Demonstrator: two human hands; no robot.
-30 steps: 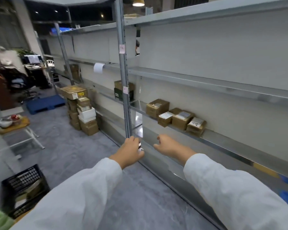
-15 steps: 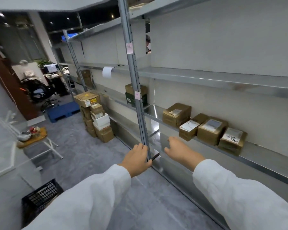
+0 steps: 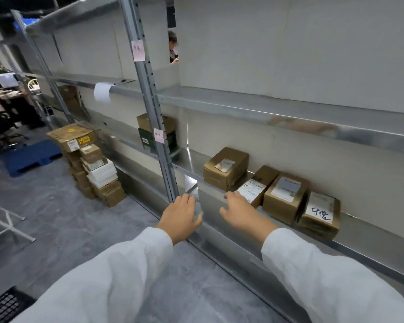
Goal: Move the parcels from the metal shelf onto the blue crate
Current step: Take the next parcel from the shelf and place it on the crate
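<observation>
Both our hands have come closer to the shelf edge. Fingers (image 3: 231,196) of our right hand (image 3: 240,213) are apart, their tips just beside the flat labelled parcel (image 3: 254,188). Our left hand (image 3: 182,217) is relaxed and holds nothing, beside the upright post (image 3: 147,89). Four parcels (image 3: 286,197) lie on the metal shelf (image 3: 371,231); the blue crate (image 3: 30,157) is well apart, on the floor.

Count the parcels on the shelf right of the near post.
4, left to right: tall parcel, flat parcel, third parcel, handwritten-label parcel. More could hide behind them.
</observation>
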